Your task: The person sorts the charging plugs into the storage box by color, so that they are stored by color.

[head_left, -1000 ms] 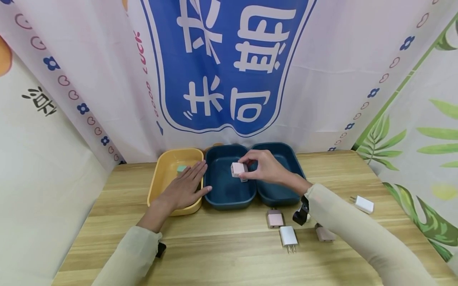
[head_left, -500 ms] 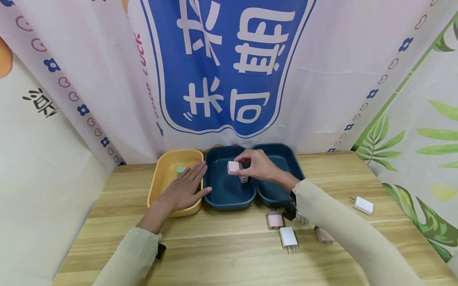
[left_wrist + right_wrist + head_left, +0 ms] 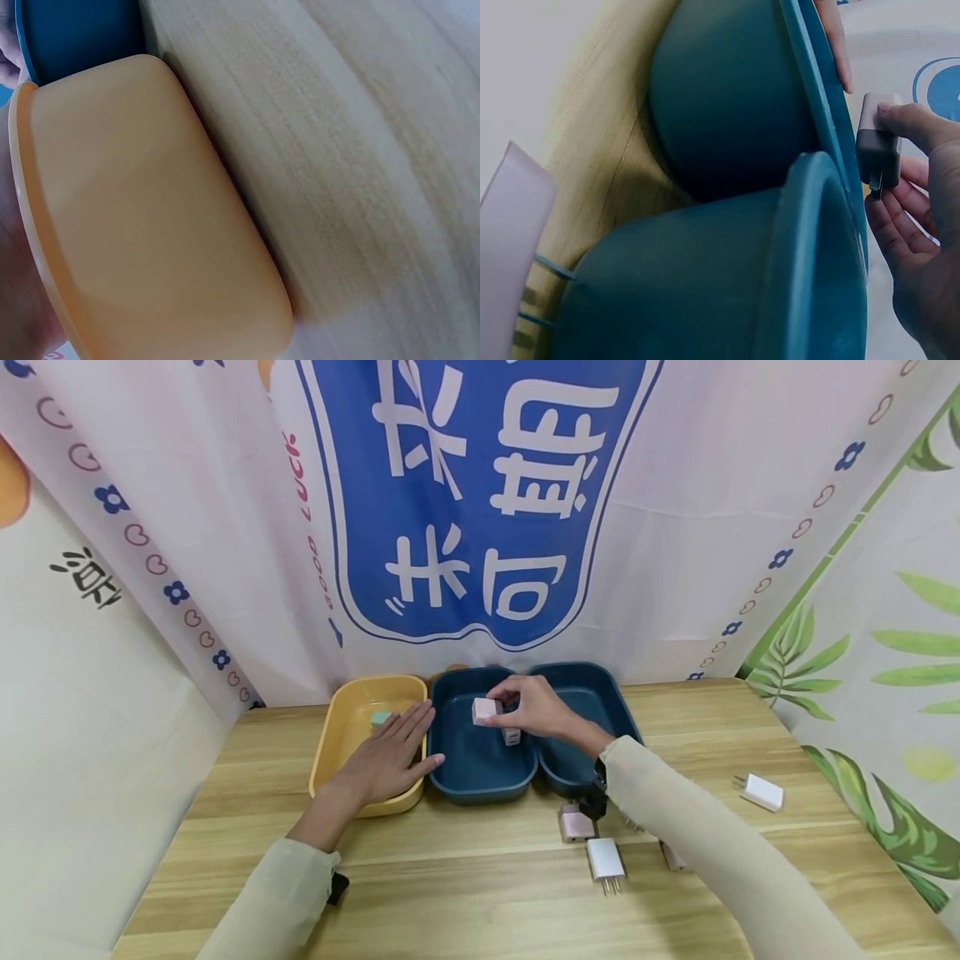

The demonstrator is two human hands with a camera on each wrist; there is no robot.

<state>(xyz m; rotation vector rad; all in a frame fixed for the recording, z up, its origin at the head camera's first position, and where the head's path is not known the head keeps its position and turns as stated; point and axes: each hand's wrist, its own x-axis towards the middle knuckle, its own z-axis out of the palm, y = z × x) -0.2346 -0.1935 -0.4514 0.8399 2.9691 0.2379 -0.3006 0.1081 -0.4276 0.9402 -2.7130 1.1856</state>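
My right hand pinches a pink charger plug over the middle blue bin. The right wrist view shows that charger plug with a pale body, a darker end and metal prongs, held by thumb and fingers. Below the hand, a second pink charger plug is partly covered by the fingers. My left hand lies with straight fingers across the yellow bin, its fingertips at the side shared with the middle bin. Inside the yellow bin shows a small green block-shaped thing, partly hidden by that hand.
Another blue bin adjoins on the right. In front lie a pink charger plug and a white one. My right sleeve partly hides another pink charger plug. Farther right lies a white charger plug. A curtain hangs behind.
My right hand has shifted a little left with the pink charger plug, farther over the middle bin, and its motion has slowed. The left hand has stayed in place.
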